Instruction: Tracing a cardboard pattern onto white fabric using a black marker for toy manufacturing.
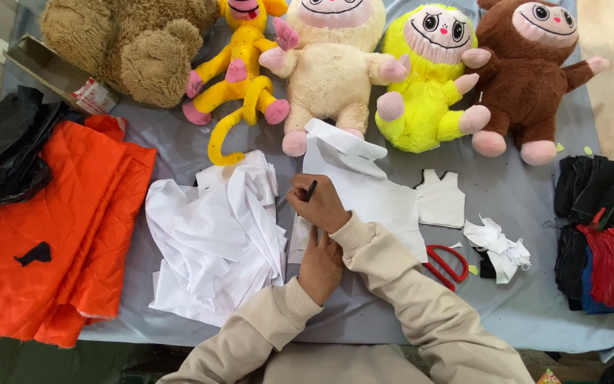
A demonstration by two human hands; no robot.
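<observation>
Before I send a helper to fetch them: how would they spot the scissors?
Find the brown plush at the row's right end, then look down the grey cloth. The scissors lie beside the person's sleeve, the only red-handled tool there.

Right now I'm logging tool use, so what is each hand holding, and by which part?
The right hand grips a dark pen by its lower shaft. The left hand holds nothing and lies flat on the white fabric.

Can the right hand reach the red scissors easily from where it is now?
Probably yes. The red scissors lie uncovered on the cloth just beside the right forearm, but the right hand holds a dark pen.
</observation>
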